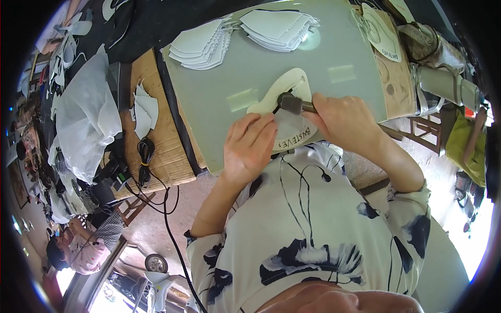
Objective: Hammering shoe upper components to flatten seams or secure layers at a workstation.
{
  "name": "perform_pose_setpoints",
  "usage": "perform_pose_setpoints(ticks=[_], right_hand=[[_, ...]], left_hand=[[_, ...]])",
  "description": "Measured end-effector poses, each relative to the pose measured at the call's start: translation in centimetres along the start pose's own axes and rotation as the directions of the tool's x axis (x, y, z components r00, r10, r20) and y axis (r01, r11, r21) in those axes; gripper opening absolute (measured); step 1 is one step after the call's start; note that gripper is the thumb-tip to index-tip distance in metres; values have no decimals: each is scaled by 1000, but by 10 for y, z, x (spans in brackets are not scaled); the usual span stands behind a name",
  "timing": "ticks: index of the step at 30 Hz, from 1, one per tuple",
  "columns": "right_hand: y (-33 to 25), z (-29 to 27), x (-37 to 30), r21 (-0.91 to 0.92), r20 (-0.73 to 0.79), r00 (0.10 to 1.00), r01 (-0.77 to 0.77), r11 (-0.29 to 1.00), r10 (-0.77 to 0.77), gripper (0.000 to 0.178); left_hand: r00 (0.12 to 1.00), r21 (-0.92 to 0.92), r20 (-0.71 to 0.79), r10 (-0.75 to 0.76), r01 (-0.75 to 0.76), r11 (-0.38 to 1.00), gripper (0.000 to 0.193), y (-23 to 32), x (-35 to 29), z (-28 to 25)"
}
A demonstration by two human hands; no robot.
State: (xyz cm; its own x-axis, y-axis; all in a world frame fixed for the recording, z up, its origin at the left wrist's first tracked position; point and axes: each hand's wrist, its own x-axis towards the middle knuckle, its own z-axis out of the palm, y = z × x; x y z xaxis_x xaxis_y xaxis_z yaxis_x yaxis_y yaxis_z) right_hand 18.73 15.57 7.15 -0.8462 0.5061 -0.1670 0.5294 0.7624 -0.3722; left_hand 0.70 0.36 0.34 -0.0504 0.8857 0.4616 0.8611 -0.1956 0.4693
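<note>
A pale cream template (286,83) with dark handwriting along its near edge lies on the green-grey work board, partly under my hands. My right hand (347,121) is closed round the handle of a hammer (290,103), whose dark, blocky head is above the middle of the template. My left hand (249,146) rests at the template's left side with its fingers bent and close together. A short, thin dark rod (276,108) shows between those fingertips and the hammer head. Its lower end is hidden, and I cannot make out exactly how the fingers hold it.
Two fanned stacks of white cut pieces, a left stack (201,44) and a right stack (276,30), lie along the far side of the board (209,99). More white pieces (144,110) and a coiled black cable (146,151) sit on cardboard at left. Another template (383,36) lies far right.
</note>
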Motion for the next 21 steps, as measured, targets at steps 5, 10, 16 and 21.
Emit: perform_pose_setpoints(ticks=[5,10,16,21], right_hand=[[23,4,16,-19,-101,995,-3,1000,1,26],[36,9,18,400,-248,946,-95,912,207,31],[25,31,15,419,-60,977,-163,893,207,39],[29,35,13,391,-93,977,-143,909,193,38]], left_hand=[[1000,-43,13,-11,12,999,21,-5,5,1],[964,-129,20,-266,266,955,20,13,22,12],[937,268,263,-229,157,951,39,28,51,26],[925,315,275,-261,169,934,29,33,59,31]])
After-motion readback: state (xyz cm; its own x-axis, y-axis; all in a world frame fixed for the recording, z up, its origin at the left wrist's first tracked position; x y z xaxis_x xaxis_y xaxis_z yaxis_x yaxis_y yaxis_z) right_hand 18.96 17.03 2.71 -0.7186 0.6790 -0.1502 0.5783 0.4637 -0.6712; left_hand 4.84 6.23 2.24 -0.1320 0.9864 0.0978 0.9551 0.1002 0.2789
